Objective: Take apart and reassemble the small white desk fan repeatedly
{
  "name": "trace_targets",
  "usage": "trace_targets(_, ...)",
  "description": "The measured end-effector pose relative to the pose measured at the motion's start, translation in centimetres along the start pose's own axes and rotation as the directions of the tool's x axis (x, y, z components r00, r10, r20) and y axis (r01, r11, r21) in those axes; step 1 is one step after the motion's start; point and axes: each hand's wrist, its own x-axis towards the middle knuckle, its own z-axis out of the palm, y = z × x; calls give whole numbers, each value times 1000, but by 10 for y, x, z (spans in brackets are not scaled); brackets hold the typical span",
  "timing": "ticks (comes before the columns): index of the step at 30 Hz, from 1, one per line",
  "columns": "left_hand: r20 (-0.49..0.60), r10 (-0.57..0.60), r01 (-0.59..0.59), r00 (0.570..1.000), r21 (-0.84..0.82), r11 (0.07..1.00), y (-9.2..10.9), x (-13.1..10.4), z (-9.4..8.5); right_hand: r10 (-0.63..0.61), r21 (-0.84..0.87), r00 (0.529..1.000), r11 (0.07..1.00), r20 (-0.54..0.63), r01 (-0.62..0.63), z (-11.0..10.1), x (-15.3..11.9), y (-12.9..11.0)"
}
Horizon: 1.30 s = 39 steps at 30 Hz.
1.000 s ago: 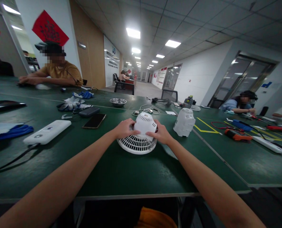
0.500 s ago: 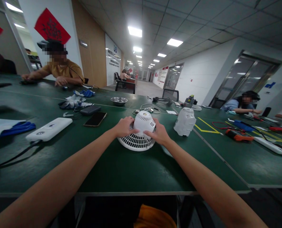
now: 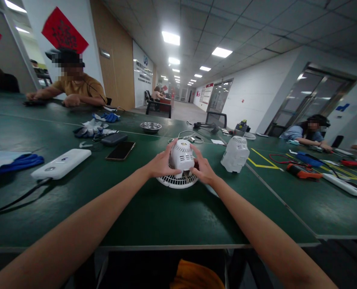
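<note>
A white vented fan motor housing (image 3: 183,154) sits above a round white fan grille (image 3: 178,182) on the green table, straight ahead of me. My left hand (image 3: 164,162) curves round the housing's left side, its thumb at the lower front edge. My right hand (image 3: 202,166) grips the right side, thumb low near a dark opening at the bottom of the housing. The grille lies face down under both hands and is partly hidden by them. To the right stands a separate white vented plastic housing (image 3: 235,154), touched by neither hand.
Left of my arms lie a white power bank (image 3: 61,164) with a black cable, a phone (image 3: 121,151) and gloves (image 3: 94,129). A metal bowl (image 3: 150,127) and white cable (image 3: 186,137) are beyond the fan. An orange multimeter (image 3: 303,171) lies right. Two people sit across the table.
The housing has turned between my hands, bringing side slots and a lower opening to the front. The grille's visible part has shifted slightly right. Both hands have changed their hold.
</note>
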Motion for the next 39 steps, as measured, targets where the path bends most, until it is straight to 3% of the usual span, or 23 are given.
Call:
trace_targets(8,-63,-23,28,998,89,996,8,4,6,35,23,999,999,14,-35,-3,2,-5)
trace_targets(18,-10,46,-45,999,62,997,1,3,0,69,65,997,995,37,-71,-4,4,-3)
trace_targets(25,14,29,-29,999,14,999,-9,2,3,68,13,997,998,38,-69,-3,2,-3)
trace_targets(30,-29,-39,41,999,75,996,-18,1,2,72,-64,997,995,-6,-73,-5,1,7)
trace_targets(35,-100,-184,197,978,137,971,-44,1,-1,112,-113,989,986,-100,-123,-10,-1,31)
trace_targets(39,-63,-313,318,948,110,942,-60,1,1,171,-123,977,975,-128,-186,-11,-2,44)
